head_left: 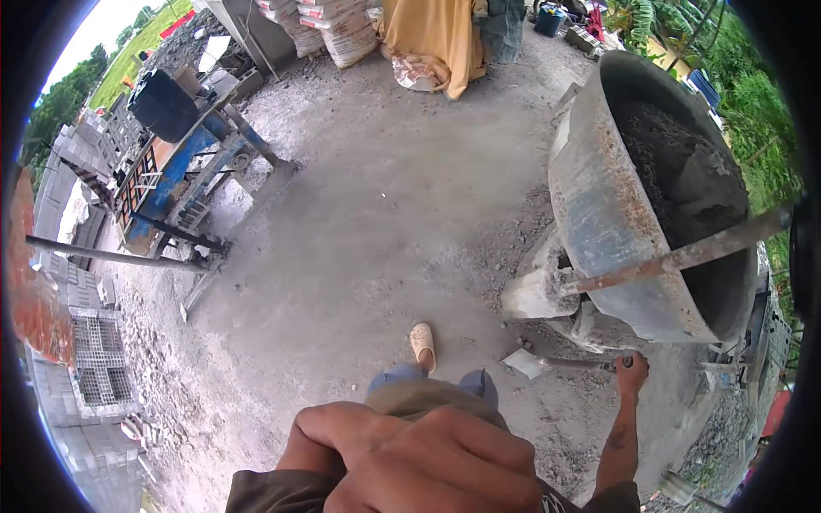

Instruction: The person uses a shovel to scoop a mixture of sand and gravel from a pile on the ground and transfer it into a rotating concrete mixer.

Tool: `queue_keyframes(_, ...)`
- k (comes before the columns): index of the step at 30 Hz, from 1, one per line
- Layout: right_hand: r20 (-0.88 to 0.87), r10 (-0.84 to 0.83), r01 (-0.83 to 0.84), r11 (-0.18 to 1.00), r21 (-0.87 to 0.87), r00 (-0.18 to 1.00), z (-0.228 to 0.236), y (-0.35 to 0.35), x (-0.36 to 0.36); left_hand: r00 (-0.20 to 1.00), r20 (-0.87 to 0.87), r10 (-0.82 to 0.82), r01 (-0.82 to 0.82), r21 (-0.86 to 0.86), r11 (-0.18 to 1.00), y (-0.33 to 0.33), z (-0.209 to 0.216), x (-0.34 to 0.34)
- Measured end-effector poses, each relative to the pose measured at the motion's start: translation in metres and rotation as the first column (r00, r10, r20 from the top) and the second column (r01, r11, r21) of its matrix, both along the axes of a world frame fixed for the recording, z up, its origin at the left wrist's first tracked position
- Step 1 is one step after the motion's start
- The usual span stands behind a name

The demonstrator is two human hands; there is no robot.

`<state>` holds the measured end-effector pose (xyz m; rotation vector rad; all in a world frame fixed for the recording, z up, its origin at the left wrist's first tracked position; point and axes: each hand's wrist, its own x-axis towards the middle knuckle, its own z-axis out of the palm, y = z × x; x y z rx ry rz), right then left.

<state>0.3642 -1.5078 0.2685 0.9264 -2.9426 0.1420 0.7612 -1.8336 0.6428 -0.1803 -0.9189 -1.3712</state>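
Observation:
My right hand [631,373] is closed around the grip end of a small shovel [577,364], out to my right. The shovel's pale, flat blade [524,363] points left, low over the ground. Just beyond it stands a large, tilted concrete mixer drum [607,227], its rim rusty and worn. Grey wet mix [684,171] lies inside the drum. A long rusty bar [684,255] crosses in front of its mouth. My left arm [321,436] is bent close at the lower left, and its hand is not in view.
A blue block-making machine [175,192] with a dark bucket [162,104] stands at the left, a long bar sticking out from it. Stacked grey blocks [94,462] line the left edge. Filled sacks [342,34] and a tan tarp [432,38] stand at the back. Dusty grey ground [368,197] lies between.

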Motion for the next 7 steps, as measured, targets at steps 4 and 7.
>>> queue_keyframes(4,-0.382,-0.071,0.111,0.990,0.083,0.921,-0.050,-0.040,-0.059,0.960,0.116,-0.253,0.264,-0.092,0.960,-0.106,-0.020,0.011)
queue_keyframes(7,-0.521,-0.251,0.231,0.967,-0.104,0.816,-0.114,-0.152,-0.061,0.985,0.061,-0.159,0.161,-0.017,0.987,-0.186,-0.033,0.008)
